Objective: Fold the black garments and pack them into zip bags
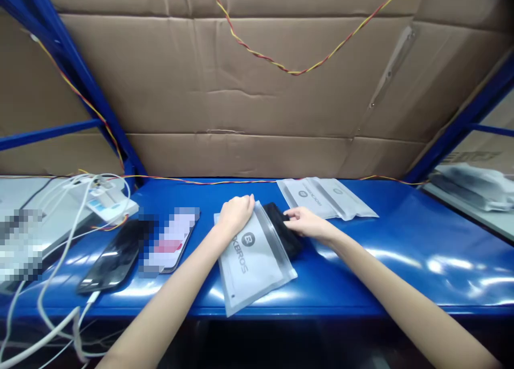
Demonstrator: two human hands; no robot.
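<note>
A pale zip bag [257, 267] with a round logo and dark lettering lies tilted over the front part of the blue shelf. My left hand [236, 215] is closed on its upper left edge. At the bag's zip side on the right is a folded black cloth item [277, 221], partly hidden by the bag. My right hand [305, 220] pinches the black cloth's right edge between thumb and fingers. Whether part of the cloth sits inside the bag I cannot tell.
Two more printed zip bags [345, 197] lie overlapping behind my right hand. Left of me are a black phone [116, 256], a second phone [176, 243] with a lit screen, white cables [64, 251] and a power strip [106, 197]. A cardboard wall [257, 106] closes the back.
</note>
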